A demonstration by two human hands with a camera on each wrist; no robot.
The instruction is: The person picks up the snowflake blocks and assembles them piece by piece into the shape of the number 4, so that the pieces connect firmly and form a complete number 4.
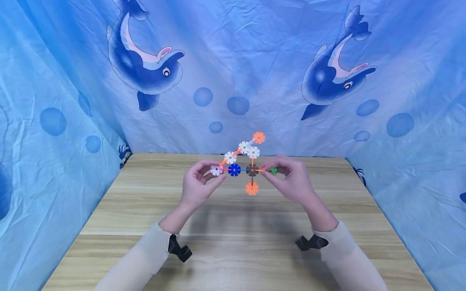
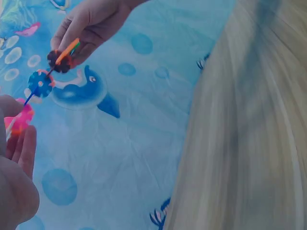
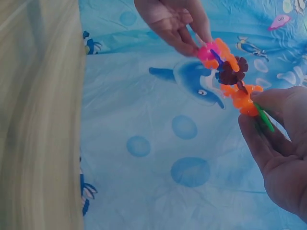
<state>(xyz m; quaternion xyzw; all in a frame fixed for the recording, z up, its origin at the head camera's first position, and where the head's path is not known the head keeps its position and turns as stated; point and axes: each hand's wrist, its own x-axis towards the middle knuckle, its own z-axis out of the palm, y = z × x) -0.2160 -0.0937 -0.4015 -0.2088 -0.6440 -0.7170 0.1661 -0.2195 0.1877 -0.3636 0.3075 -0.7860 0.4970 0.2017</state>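
Note:
Both hands hold up one joined chain of notched plastic snowflake discs above the table. My left hand [image 1: 196, 184] pinches its left end, at a white disc [image 1: 216, 170] and a pink disc [image 2: 25, 117]. A blue disc [image 1: 234, 170] and a brown disc [image 1: 252, 170] follow in the row. At the right end, my right hand [image 1: 291, 180] pinches an orange disc [image 3: 243, 100] beside a green disc [image 1: 273, 171]. Another orange disc [image 1: 252, 188] hangs below the brown one. A slanting branch of white and orange discs rises from the left to a top orange disc [image 1: 259, 138].
Beneath the hands lies a wood-grain table [image 1: 225, 250]. A blue curtain [image 1: 247, 52] printed with dolphins and bubbles surrounds its back and sides. Each wrist carries a small black camera, such as the left wrist camera [image 1: 179, 248].

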